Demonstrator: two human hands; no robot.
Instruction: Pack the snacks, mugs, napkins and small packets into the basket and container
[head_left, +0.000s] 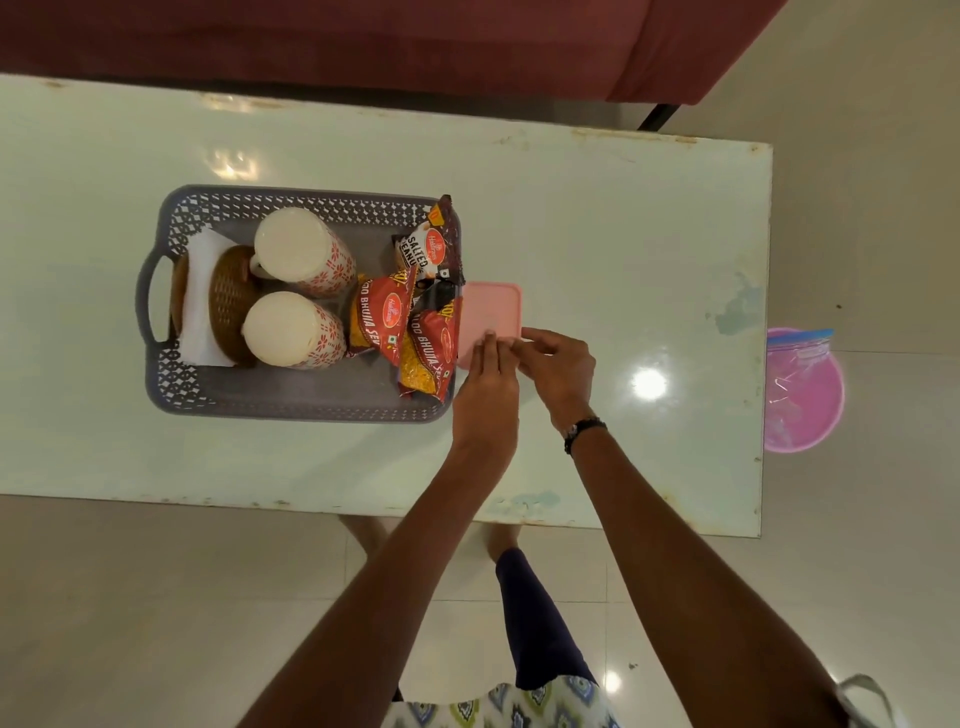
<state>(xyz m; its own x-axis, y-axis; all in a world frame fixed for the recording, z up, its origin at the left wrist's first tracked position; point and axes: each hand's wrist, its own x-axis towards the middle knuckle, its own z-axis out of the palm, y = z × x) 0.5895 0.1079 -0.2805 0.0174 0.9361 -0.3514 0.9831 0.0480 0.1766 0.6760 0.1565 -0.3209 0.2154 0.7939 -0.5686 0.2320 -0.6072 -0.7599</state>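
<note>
Mugs (304, 252) with red floral print, snack packets (384, 317) and napkins (200, 306) fill the grey plastic lattice basket (291, 400). Both hands, left (485, 400) and right (558, 371), press curled fingers on the lidded pink square container's (491, 306) near corner on the counter (623, 234).

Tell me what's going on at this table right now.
A person is packing things at a pale glossy table. Both hands, left hand and right hand, meet at the near corner of a pink lidded plastic container beside a grey perforated plastic basket. The basket already holds two upturned patterned mugs, red snack packets and white napkins.
</note>
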